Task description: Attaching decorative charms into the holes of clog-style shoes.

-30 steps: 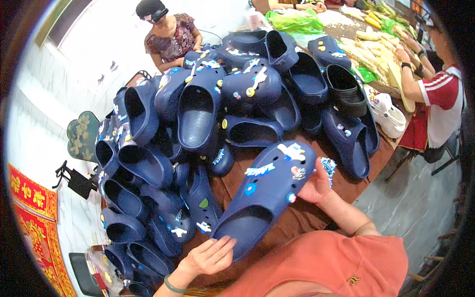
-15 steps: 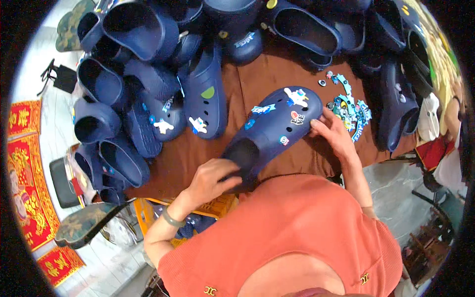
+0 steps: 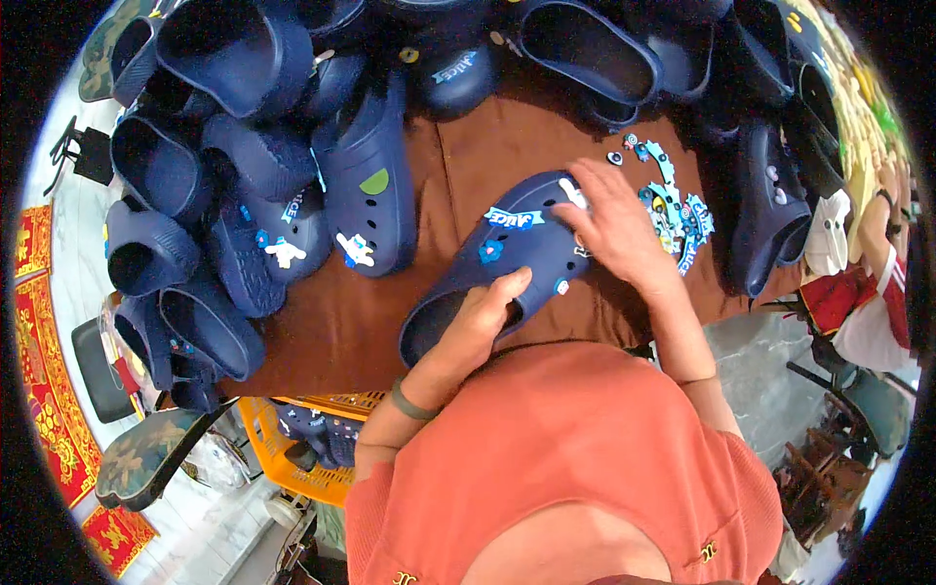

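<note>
A navy clog [image 3: 531, 255] lies slanted on the table in front of me, its toe pointing up and to the right. My left hand [image 3: 480, 320] grips its near side by the opening, fingers inside and thumb on the upper. Across the toe, my right hand [image 3: 619, 224] holds the clog, covering part of a white figure charm [image 3: 572, 193]. A blue lettered banner charm [image 3: 514, 218], a blue flower charm [image 3: 490, 252] and a small round charm [image 3: 561, 287] sit on the upper. Another charm is mostly hidden by my right hand.
A pile of loose charms [image 3: 675, 219] lies on the brown cloth [image 3: 468, 161] right of the clog. More navy clogs [image 3: 366, 185] crowd the left, back and right of the table. An orange crate [image 3: 283, 468] with clogs stands below the front edge. Another person's arm [image 3: 877, 224] shows far right.
My left hand has moved from the heel into the clog's opening, thumb on top. My right hand has shifted from the side onto the toe. The view has moved slightly.
</note>
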A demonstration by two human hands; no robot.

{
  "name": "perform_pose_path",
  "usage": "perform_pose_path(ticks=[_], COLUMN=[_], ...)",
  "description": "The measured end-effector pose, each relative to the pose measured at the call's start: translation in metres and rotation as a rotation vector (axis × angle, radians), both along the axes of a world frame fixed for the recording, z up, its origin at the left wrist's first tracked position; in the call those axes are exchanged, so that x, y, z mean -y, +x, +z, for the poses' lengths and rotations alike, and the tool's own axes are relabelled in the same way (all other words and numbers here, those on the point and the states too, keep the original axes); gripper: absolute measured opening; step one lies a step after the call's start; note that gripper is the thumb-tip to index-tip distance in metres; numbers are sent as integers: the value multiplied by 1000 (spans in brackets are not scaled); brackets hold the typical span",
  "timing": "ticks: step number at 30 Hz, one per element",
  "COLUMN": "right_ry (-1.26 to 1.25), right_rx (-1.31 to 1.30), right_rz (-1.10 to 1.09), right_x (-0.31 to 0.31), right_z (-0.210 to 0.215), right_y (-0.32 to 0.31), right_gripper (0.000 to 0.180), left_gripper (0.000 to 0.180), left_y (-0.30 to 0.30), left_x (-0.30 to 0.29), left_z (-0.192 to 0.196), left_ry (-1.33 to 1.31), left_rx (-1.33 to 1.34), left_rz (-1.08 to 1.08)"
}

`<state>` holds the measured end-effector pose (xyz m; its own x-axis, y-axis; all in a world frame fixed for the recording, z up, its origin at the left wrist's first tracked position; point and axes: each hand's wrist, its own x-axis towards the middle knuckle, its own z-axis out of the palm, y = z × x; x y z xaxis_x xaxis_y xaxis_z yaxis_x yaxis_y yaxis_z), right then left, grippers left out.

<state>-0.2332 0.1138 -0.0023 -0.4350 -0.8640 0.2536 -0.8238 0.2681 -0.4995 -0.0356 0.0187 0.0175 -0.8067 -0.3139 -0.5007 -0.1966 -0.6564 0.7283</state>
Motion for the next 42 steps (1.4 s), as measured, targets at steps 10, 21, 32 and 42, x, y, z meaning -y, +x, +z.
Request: perform_pose_path(ticks=[10,21,32,42], right_ry=[-313,-155,-232,-9], right_rx=[-41,-80,174,188], right_rz=[43,118,-297,366], right_x=[13,20,-4,2], right_z=[-3,-1,-19,27], right_y=[-1,-8,-40,-30], right_gripper=[24,29,36,47], left_gripper=[30,28,40,37], left_y=[9,24,9,4], left_x=[3,-3,-3,-7], left_z=[-7,-30,-13,-6], left_ry=[-209,-853,-624,-26], left_rx=[239,-87,-315,-42], left_rz=[-127,-182,-115,-150])
